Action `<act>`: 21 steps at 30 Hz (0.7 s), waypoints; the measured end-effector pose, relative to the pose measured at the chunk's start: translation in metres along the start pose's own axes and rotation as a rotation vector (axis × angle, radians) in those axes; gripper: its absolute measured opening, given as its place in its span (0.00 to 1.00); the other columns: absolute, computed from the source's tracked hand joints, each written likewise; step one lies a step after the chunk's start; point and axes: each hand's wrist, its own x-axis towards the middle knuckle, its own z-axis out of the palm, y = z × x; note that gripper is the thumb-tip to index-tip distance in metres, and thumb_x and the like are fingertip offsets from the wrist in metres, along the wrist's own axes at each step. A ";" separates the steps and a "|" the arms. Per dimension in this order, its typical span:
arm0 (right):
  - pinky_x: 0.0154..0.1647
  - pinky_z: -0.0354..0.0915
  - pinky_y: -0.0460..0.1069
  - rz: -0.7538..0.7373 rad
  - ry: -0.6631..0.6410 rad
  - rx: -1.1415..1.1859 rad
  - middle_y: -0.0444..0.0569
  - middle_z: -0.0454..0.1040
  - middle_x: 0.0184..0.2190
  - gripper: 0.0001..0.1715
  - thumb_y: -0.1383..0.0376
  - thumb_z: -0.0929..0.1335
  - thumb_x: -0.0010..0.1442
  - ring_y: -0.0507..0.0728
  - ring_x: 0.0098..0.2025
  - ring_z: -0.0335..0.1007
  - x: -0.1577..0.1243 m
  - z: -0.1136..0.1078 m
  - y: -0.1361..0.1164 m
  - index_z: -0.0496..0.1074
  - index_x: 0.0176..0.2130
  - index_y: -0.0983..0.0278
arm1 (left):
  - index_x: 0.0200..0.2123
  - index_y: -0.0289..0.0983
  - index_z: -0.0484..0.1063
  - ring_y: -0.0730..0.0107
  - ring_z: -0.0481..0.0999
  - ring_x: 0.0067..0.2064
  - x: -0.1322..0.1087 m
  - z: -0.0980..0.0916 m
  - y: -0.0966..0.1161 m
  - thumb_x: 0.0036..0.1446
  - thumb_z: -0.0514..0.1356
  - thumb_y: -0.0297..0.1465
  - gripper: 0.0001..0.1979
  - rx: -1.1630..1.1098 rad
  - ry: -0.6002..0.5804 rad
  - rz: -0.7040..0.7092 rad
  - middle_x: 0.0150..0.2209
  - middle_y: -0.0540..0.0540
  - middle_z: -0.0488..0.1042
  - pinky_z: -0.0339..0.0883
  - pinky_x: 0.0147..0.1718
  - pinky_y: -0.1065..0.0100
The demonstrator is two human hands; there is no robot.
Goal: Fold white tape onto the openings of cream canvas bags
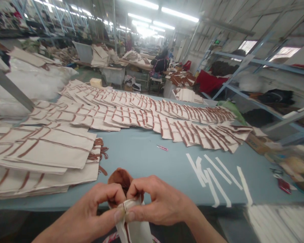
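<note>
A cream fabric piece [138,226] with a brown lining [119,176] is held up at the table's front edge. My left hand [98,209] pinches the seam at its upper edge from the left. From the right, my right hand [159,200] pinches the same edge, thumbs almost touching. A dark brown strip runs down the piece below my thumbs. Its lower part is cut off by the bottom of the picture. To the left lies a stack of cream fabric pieces [53,146] with brown stripes, and brown straps [100,153] stick out at its side.
Overlapping rows of striped cream pieces [131,116] cover the back of the blue table [142,152]. Small pink-handled snips [162,147] lie mid-table. White strips [212,182] are scattered at right, near red-handled scissors [283,185]. Beyond, a person [160,63] sits among fabric piles.
</note>
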 end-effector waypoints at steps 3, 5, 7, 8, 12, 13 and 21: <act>0.34 0.59 0.47 0.040 -0.004 0.031 0.38 0.72 0.31 0.30 0.40 0.81 0.64 0.52 0.32 0.64 0.000 -0.001 0.003 0.74 0.37 0.61 | 0.31 0.40 0.76 0.63 0.70 0.40 0.003 -0.002 -0.001 0.71 0.63 0.56 0.26 -0.023 -0.031 0.009 0.34 0.51 0.76 0.64 0.41 0.68; 0.33 0.58 0.47 0.049 0.010 0.025 0.37 0.71 0.30 0.28 0.43 0.81 0.63 0.52 0.31 0.63 -0.001 -0.001 0.003 0.74 0.37 0.60 | 0.32 0.40 0.76 0.64 0.69 0.39 0.006 -0.002 -0.001 0.71 0.63 0.55 0.25 -0.048 -0.043 0.020 0.34 0.52 0.75 0.63 0.40 0.68; 0.34 0.58 0.47 0.043 0.022 -0.008 0.37 0.71 0.30 0.24 0.48 0.82 0.61 0.52 0.32 0.63 -0.002 0.000 0.002 0.74 0.37 0.60 | 0.32 0.40 0.76 0.65 0.68 0.38 0.009 -0.002 -0.001 0.71 0.63 0.53 0.24 -0.066 -0.054 0.037 0.33 0.53 0.74 0.62 0.39 0.69; 0.35 0.58 0.47 0.038 0.034 -0.040 0.37 0.72 0.31 0.21 0.51 0.82 0.60 0.52 0.32 0.64 -0.003 0.001 0.001 0.74 0.37 0.60 | 0.32 0.40 0.75 0.65 0.67 0.37 0.010 -0.002 -0.001 0.70 0.63 0.51 0.23 -0.070 -0.052 0.042 0.33 0.53 0.73 0.62 0.39 0.69; 0.42 0.61 0.49 0.040 0.082 -0.169 0.38 0.73 0.32 0.15 0.58 0.80 0.58 0.54 0.36 0.68 -0.005 0.003 -0.005 0.74 0.37 0.58 | 0.30 0.40 0.74 0.66 0.66 0.36 0.010 -0.002 0.003 0.69 0.63 0.48 0.20 -0.082 -0.056 0.041 0.31 0.54 0.72 0.62 0.37 0.69; 0.42 0.62 0.49 0.046 0.079 -0.172 0.38 0.73 0.32 0.14 0.57 0.79 0.58 0.54 0.35 0.68 -0.005 0.003 -0.007 0.73 0.37 0.58 | 0.30 0.40 0.73 0.66 0.66 0.36 0.010 -0.003 0.005 0.68 0.64 0.47 0.19 -0.083 -0.056 0.037 0.32 0.54 0.72 0.61 0.38 0.69; 0.41 0.60 0.52 0.165 0.150 -0.504 0.46 0.79 0.33 0.11 0.59 0.74 0.60 0.59 0.36 0.73 -0.004 0.014 -0.029 0.68 0.34 0.58 | 0.30 0.40 0.71 0.66 0.67 0.35 0.012 -0.001 0.018 0.68 0.62 0.49 0.20 -0.130 -0.052 -0.022 0.30 0.54 0.71 0.61 0.36 0.68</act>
